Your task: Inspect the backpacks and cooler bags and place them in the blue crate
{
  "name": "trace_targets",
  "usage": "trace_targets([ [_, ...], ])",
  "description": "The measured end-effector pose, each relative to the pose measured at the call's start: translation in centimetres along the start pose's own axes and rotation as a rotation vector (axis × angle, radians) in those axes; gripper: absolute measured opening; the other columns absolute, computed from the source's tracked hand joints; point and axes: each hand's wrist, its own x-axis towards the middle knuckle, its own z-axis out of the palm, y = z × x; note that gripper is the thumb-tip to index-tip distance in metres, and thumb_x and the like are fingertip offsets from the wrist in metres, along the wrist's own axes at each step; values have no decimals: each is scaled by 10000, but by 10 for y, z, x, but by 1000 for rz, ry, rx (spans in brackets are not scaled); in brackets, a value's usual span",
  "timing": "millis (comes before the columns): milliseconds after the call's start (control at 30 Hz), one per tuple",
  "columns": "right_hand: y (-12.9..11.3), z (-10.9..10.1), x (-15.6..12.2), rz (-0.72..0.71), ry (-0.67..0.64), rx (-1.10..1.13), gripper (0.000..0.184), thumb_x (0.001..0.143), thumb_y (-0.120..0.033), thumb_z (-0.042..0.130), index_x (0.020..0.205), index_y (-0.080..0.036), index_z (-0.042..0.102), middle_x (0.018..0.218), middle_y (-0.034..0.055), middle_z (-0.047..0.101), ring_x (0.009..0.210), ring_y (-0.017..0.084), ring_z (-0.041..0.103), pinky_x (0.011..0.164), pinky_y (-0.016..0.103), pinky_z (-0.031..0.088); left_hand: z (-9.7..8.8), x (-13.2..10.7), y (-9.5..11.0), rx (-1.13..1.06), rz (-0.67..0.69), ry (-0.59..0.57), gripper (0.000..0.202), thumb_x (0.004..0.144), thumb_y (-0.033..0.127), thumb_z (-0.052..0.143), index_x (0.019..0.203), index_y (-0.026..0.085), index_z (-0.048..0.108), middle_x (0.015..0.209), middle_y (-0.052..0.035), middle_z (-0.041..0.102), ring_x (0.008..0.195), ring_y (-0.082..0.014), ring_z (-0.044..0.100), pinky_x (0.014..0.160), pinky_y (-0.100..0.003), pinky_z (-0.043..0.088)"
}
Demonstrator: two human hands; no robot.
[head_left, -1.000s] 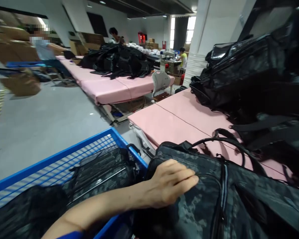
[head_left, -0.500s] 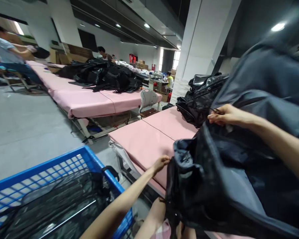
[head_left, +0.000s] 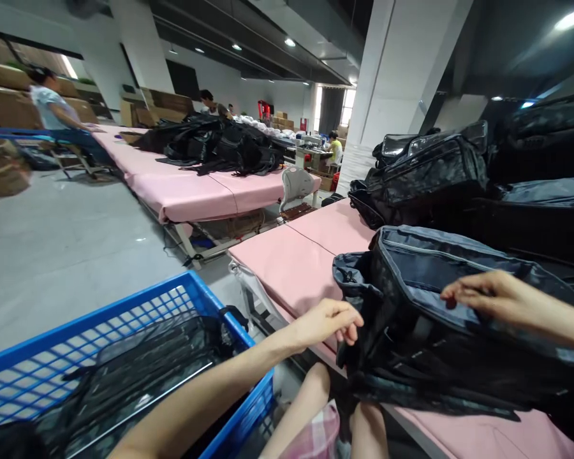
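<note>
A black backpack (head_left: 411,357) with a grey lining lies in front of me on the pink-covered table (head_left: 310,271). Its main compartment gapes upward, with a zipper along the rim. Over that opening hovers my right hand (head_left: 492,296), fingers loosely bent and nothing visible in them. Beside the bag's left side pocket (head_left: 351,271) is my left hand (head_left: 332,322), its fingers loosely curled and apart, with nothing seen in them. Whether its fingertips touch the bag, I cannot tell.
A blue plastic crate (head_left: 191,287) holding black bags (head_left: 148,363) stands at my left. More black bags (head_left: 425,172) are piled behind the backpack. A second pink table (head_left: 196,191) bears a black heap (head_left: 229,143). Beyond are a chair (head_left: 296,188), a pillar (head_left: 392,76) and co-workers (head_left: 52,105).
The raised flap of the backpack has come down, and the bag now lies lower on the table. My right hand has let go of its edge and moved down; my left hand has released the side pocket.
</note>
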Motion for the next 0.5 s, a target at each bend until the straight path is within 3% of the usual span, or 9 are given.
trace_targets([
  [67,-17,20,-28,-115,-88,-110,310,819,-430,490,882,-200,687,811,51,683,739,176,635,631,247,453,18,8,25,-7,-14,-17,619,707,711,484,836,111,564,666,-41,623,584,-113,581,543,-212,403],
  [100,-26,31,-39,-179,-63,-226,247,831,-348,485,896,-204,674,798,41,672,710,166,629,615,247,444,27,16,36,2,-52,-36,656,705,749,436,804,111,553,648,-45,623,566,-120,588,517,-211,399],
  [200,-43,62,-63,-349,267,-671,199,832,-162,445,797,-201,637,684,12,592,555,137,564,511,258,381,50,41,60,134,-187,-102,712,738,782,299,656,109,518,539,-58,600,470,-136,585,456,-217,381],
  [267,-48,78,-73,-443,453,-894,209,824,-110,446,751,-191,624,649,10,550,507,132,521,486,273,352,61,52,69,259,-234,-106,646,791,701,348,570,111,491,466,-58,571,402,-131,558,430,-214,363],
  [367,-48,96,-87,-481,621,-1095,207,804,-72,477,843,-162,660,662,27,553,527,140,510,504,295,349,70,53,67,188,-283,-122,472,821,466,489,527,97,508,464,-62,579,388,-123,550,405,-203,352],
  [500,-47,107,-102,-440,704,-1161,300,798,-49,486,998,-182,666,710,40,605,578,148,525,572,311,370,75,37,39,-357,-212,-87,305,722,359,627,637,66,613,608,-65,643,513,-116,605,472,-204,444],
])
